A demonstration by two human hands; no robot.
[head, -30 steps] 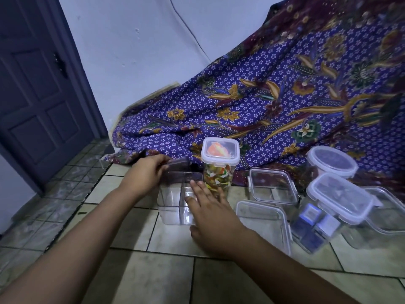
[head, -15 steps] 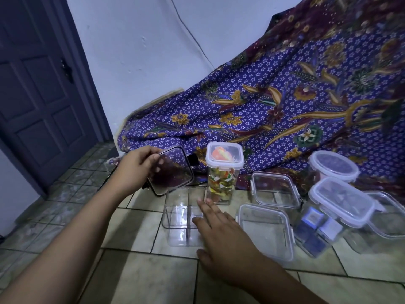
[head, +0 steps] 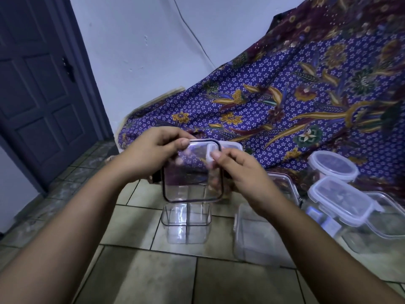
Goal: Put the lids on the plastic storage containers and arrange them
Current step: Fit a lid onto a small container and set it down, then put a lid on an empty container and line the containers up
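Observation:
A clear square lid (head: 190, 178) with a dark rim is held up in the air by both hands. My left hand (head: 153, 152) grips its upper left edge. My right hand (head: 236, 172) grips its right edge. Directly below it, on the tiled floor, stands an open clear container (head: 186, 224) with an inner divider. The lid partly hides a tall lidded jar (head: 230, 145) behind it.
To the right lie an open clear box (head: 252, 238), a round lidded container (head: 333, 165), a rectangular lidded container (head: 339, 200) and another open clear box (head: 390, 224). A purple patterned cloth (head: 285, 95) drapes behind. A dark door (head: 39, 84) is at left.
My left hand has lifted the lid higher and toward the middle. My right hand left the floor beside the open container and took hold of the lid's right edge.

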